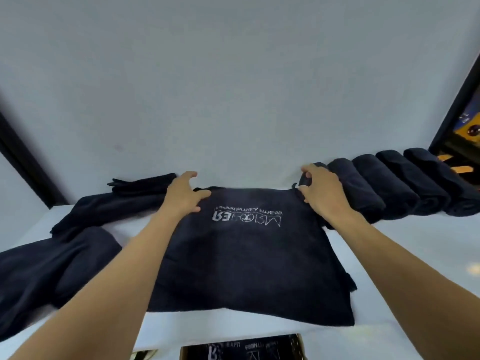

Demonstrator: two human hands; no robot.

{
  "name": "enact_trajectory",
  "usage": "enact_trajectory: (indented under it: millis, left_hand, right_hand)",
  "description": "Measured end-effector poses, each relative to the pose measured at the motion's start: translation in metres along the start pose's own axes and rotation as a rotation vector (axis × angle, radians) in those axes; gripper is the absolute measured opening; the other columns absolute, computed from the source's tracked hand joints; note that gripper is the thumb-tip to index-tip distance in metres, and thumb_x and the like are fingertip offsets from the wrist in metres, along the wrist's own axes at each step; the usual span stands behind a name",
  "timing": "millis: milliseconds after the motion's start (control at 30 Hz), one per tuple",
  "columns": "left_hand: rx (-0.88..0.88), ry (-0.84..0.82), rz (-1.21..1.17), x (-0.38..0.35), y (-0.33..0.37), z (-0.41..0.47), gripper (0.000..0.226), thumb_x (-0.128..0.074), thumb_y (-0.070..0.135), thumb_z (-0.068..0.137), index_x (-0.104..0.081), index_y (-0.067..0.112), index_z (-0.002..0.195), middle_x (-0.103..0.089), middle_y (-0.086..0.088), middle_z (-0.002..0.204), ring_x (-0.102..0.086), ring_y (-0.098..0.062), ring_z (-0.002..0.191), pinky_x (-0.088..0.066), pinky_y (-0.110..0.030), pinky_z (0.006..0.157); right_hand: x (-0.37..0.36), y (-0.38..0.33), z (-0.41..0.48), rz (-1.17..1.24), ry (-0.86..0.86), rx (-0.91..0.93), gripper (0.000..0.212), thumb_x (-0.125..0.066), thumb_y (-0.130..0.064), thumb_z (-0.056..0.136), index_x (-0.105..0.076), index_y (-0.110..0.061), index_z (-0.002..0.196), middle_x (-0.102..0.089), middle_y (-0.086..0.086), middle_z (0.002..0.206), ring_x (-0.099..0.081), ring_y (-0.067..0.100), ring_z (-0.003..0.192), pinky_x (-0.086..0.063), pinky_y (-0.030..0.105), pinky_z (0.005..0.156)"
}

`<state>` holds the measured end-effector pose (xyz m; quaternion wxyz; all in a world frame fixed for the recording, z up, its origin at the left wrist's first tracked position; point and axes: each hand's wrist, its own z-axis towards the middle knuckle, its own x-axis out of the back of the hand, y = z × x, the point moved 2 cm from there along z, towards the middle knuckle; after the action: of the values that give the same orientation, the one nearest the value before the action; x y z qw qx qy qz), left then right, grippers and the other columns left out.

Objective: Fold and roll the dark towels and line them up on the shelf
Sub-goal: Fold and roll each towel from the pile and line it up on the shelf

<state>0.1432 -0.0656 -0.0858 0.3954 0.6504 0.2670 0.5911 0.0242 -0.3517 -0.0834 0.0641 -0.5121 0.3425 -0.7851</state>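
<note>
L hand (185, 194) spread on 1 flat towel (246, 268) | R hand (323, 189) pinches corner | 5 rolls (389, 183)

I see white logo print on the flat dark towel (246, 216), centre frame, upside down, not legible. Dark box (241, 348), bottom edge: white lettering, too blurred.

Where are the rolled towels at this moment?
In the head view, the rolled towels lie in a row on the right of the white shelf, against the back wall, starting beside the right hand.
</note>
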Motion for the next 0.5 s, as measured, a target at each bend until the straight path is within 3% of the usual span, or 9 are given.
enact_trajectory:
  millis: [100,200,233,333,400,500]
  left_hand:
    - [-0.153,-0.141,0.306,-0.009,-0.021,-0.043,0.056,-0.076,0.030,0.082,-0.055,0.021,0.133,-0.054,0.000,0.135,-0.054,-0.021,0.119,-0.043,-0.027,0.094]
    - [-0.171,-0.174,0.474,0.000,-0.041,-0.095,0.048,-0.073,0.041,0.083,-0.060,0.026,0.127,-0.060,0.002,0.127,-0.055,-0.018,0.119,-0.041,-0.029,0.101]
    - [-0.136,-0.118,0.499,0.006,-0.047,-0.108,0.052,-0.073,0.042,0.083,-0.058,0.025,0.129,-0.060,0.000,0.126,-0.056,-0.019,0.117,-0.043,-0.032,0.100]
    - [0.022,0.039,0.409,0.031,-0.056,-0.147,0.066,-0.077,0.040,0.080,-0.052,0.016,0.136,-0.065,-0.008,0.120,-0.059,-0.026,0.113,-0.045,-0.035,0.091]
    - [0.105,0.023,0.338,0.041,-0.059,-0.166,0.067,-0.079,0.039,0.078,-0.053,0.010,0.133,-0.064,-0.009,0.119,-0.058,-0.029,0.112,-0.045,-0.033,0.086]
    - [0.187,-0.050,0.117,0.051,-0.066,-0.188,0.039,-0.083,0.028,0.074,-0.066,-0.003,0.091,-0.058,-0.008,0.083,-0.058,-0.023,0.080,-0.040,-0.029,0.068]
  right_hand:
    - [0.002,-0.001,-0.041,0.031,0.026,0.120,0.032,-0.062,-0.015,0.092,-0.061,-0.021,0.124,-0.060,-0.002,0.113,-0.063,0.012,0.091,-0.049,0.030,0.084]
    - [0.009,-0.001,-0.102,0.060,-0.063,0.224,0.007,-0.065,-0.029,0.091,-0.067,-0.031,0.097,-0.062,-0.014,0.097,-0.061,0.004,0.088,-0.048,0.024,0.079]
    - [0.010,0.004,-0.120,0.000,-0.116,0.205,0.007,-0.066,-0.037,0.089,-0.066,-0.033,0.095,-0.061,-0.015,0.093,-0.061,0.006,0.087,-0.048,0.025,0.078]
    - [0.019,0.028,-0.170,-0.208,-0.222,-0.037,0.047,-0.066,-0.059,0.081,-0.055,-0.028,0.114,-0.057,-0.008,0.103,-0.059,0.014,0.094,-0.047,0.030,0.076]
    - [0.027,0.038,-0.190,-0.220,-0.226,-0.173,0.056,-0.069,-0.059,0.078,-0.049,-0.023,0.116,-0.058,-0.005,0.100,-0.060,0.017,0.088,-0.045,0.030,0.068]
    - [0.033,0.037,-0.208,0.038,-0.257,-0.305,0.049,-0.078,-0.045,0.076,-0.049,-0.022,0.109,-0.063,-0.002,0.092,-0.061,0.015,0.080,-0.040,0.026,0.058]
